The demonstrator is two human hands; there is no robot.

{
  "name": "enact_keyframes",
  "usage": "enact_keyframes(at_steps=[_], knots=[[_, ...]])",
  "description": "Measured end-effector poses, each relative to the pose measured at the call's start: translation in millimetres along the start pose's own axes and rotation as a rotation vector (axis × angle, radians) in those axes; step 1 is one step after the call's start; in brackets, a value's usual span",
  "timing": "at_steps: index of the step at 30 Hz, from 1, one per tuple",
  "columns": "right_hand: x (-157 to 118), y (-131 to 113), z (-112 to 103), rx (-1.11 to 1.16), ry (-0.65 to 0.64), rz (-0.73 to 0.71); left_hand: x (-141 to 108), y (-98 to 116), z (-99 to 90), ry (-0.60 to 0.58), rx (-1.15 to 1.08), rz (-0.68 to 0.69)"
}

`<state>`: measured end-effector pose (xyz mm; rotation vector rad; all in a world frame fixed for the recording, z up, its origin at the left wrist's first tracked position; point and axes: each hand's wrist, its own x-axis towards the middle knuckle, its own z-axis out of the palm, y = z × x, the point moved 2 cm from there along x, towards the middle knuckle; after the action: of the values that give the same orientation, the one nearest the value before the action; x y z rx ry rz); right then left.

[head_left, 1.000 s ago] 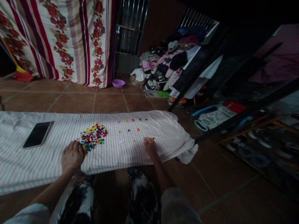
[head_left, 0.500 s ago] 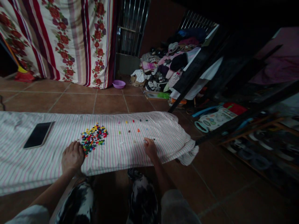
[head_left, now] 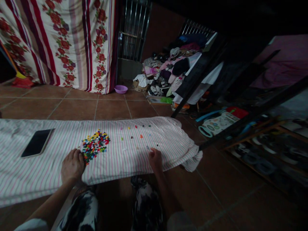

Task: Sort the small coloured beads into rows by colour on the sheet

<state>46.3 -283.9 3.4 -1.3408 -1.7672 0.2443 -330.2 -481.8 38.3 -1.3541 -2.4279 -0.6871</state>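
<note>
Tiny multicoloured plastic pieces (head_left: 94, 146) lie heaped on the white pink-striped cloth (head_left: 40, 173): light, slippery, best pinched singly at the pile's edge. Your left hand (head_left: 72, 166) lies beside them, fingers together; your right hand's (head_left: 155, 159) fingers curl, their grip hidden.

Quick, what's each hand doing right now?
Left hand: open, palm down on the striped cloth, beside the heap of small coloured pieces.
Right hand: fingers curled; cannot tell whether it holds anything.

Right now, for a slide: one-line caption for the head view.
Left hand beside a heap of small coloured pieces on striped cloth, right hand near scattered ones.
</note>
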Motion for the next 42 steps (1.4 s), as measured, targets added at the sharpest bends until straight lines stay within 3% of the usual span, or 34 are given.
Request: enact_keyframes(at_steps=[9, 15, 20, 26, 29, 36, 42], knots=[[-16, -25, -11, 0.113, -0.05, 0.021, -2, -10, 6.9, 0.0, -0.069, -0.05], [-25, -58, -14, 0.136, -0.1, -0.037, -12, -29, 15.0, -0.087, -0.083, 0.191], [-41, -88, -10, 0.192, -0.206, -0.026, -29, -33, 10.7, -0.157, -0.013, 0.255], [-61, -113, -8, 0.263, -0.306, -0.043, -37, -24, 10.6, -0.242, 0.096, 0.082], [-65, -120, -9, 0.266, -0.356, -0.053, -36, -21, 12.9, -0.268, 0.124, 0.062], [-76, -142, 12, 0.261, -0.503, -0.109, -28, -20, 16.2, -0.296, 0.118, 0.064], [-88, -168, 34, 0.303, -0.6, -0.174, -9, -24, 20.9, -0.252, 0.046, 0.114]])
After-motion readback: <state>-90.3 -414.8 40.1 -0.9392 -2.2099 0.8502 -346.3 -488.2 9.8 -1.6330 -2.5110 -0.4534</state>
